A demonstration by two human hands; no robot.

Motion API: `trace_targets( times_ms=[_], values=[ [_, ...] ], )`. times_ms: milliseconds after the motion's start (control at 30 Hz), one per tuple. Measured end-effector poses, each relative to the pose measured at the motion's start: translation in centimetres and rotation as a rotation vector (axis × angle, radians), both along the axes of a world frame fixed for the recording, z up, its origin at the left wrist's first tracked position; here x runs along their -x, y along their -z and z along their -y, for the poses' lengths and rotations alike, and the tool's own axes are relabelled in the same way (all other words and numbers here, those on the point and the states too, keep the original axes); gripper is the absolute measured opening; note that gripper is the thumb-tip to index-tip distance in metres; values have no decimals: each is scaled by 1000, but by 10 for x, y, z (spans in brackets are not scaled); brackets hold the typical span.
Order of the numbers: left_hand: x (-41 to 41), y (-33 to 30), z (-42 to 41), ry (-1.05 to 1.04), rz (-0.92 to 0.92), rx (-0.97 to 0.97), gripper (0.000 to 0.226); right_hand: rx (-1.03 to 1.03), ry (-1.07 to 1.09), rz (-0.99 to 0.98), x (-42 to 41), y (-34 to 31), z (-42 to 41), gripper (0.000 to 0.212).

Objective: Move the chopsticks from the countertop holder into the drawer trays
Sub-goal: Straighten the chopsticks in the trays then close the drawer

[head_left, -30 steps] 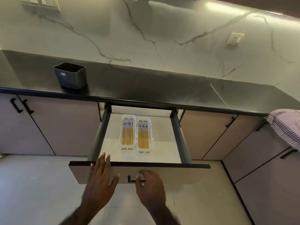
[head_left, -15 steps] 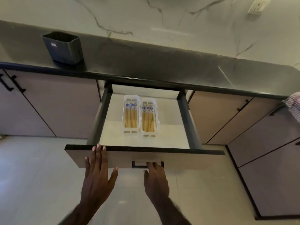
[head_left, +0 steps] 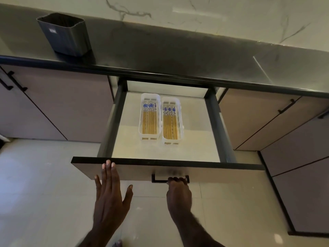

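The drawer (head_left: 204, 171) stands pulled out below the dark countertop (head_left: 178, 56). Inside it lie two white trays side by side, the left tray (head_left: 141, 125) and the right tray (head_left: 182, 125), each filled with several yellow chopsticks (head_left: 149, 120) with blue-and-white tops. The dark grey holder (head_left: 64, 34) stands on the countertop at the left and looks empty from this angle. My left hand (head_left: 110, 196) is flat, fingers spread, its fingertips against the drawer front. My right hand (head_left: 179, 191) has its fingers curled on the black drawer handle (head_left: 156, 179).
Brown cabinet doors (head_left: 58, 107) with black handles flank the drawer on both sides, and more cabinets (head_left: 302, 175) run along the right. A pale tiled floor (head_left: 35, 193) lies below. A marble backsplash (head_left: 195, 13) rises behind the countertop.
The view has closed in and tilted down. My right hand has moved up from just below the handle and curled its fingers on it. My left hand stays on the drawer front.
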State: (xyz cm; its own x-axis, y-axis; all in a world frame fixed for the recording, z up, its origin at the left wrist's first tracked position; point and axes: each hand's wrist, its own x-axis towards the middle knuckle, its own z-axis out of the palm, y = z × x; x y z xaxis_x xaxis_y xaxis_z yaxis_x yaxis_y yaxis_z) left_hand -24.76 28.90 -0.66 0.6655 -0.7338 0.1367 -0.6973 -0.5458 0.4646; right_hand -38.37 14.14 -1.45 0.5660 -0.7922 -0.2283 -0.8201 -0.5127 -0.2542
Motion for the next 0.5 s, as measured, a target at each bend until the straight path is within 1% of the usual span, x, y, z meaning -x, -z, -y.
trace_targets(
  times_ms=[233, 500],
  values=[
    [-25, 2, 30, 13, -27, 22, 84, 22, 44, 63, -29, -7, 36, 30],
    [-78, 1, 82, 66, -20, -13, 84, 5, 94, 42, -81, -11, 96, 27]
  ],
)
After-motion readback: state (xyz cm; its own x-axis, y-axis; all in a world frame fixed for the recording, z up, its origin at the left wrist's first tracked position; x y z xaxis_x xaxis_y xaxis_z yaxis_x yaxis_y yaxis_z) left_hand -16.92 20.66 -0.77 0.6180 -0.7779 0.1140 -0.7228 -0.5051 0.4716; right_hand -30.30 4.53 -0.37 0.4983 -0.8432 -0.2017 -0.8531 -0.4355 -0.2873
